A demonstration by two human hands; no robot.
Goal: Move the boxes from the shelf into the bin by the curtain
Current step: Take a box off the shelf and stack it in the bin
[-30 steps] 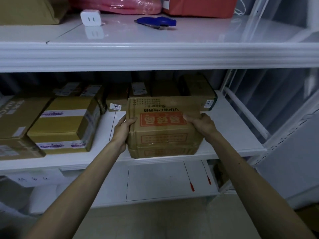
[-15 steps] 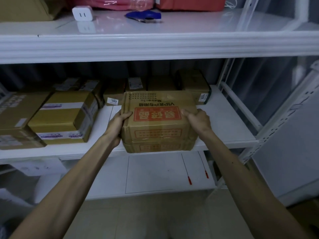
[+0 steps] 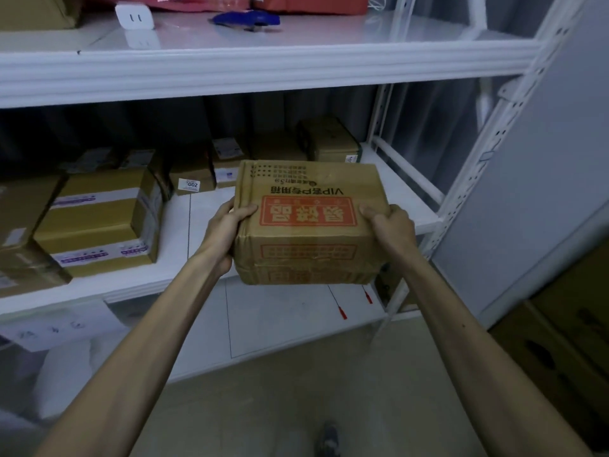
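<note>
I see the left hand and right hand gripping the cardboard box by its sides. It sits partly over the shelf edge

On the top board of the shelf a white plug adapter stands to the left of a blue hand tool. Behind them, at the upper edge of the view, are a pink plastic-wrapped bundle and an orange-red package. On the lowest board two thin ties with red tips lie near the right post, a sheet of white paper with faint handwriting sits at the left above a white sack, and a dark shoe shows on the pale floor.
</note>
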